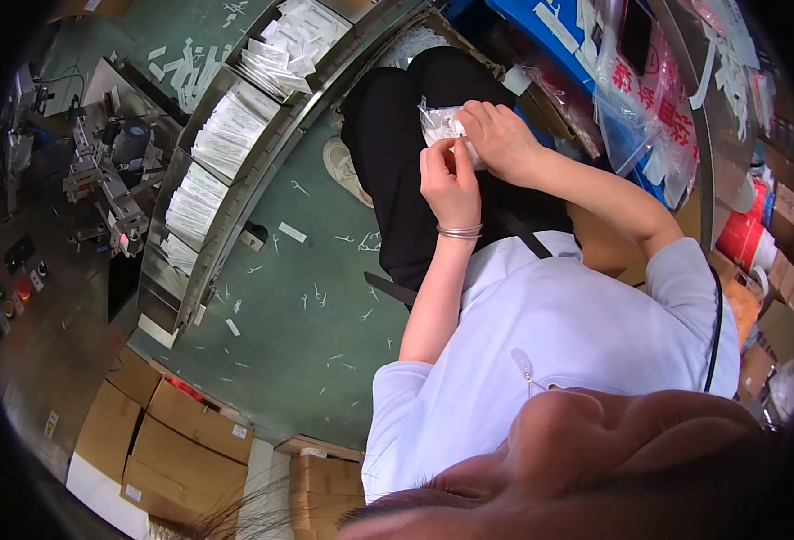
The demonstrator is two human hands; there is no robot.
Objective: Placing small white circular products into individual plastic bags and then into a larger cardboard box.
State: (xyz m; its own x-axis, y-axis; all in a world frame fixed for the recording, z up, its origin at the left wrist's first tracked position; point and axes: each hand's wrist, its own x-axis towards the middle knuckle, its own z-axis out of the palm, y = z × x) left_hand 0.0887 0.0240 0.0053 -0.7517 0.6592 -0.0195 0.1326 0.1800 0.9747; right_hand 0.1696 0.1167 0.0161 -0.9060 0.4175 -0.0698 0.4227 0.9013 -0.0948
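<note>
White shirt nearest us, both our hands out on the lap.
Our left hand (448,180) and right hand (498,137) pinch a clear plastic packet (439,123) between them.

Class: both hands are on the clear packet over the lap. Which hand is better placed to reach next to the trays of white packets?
Probably the left hand: the trays lie on the person's left, and the right hand has the firmer hold on the packet.
</note>
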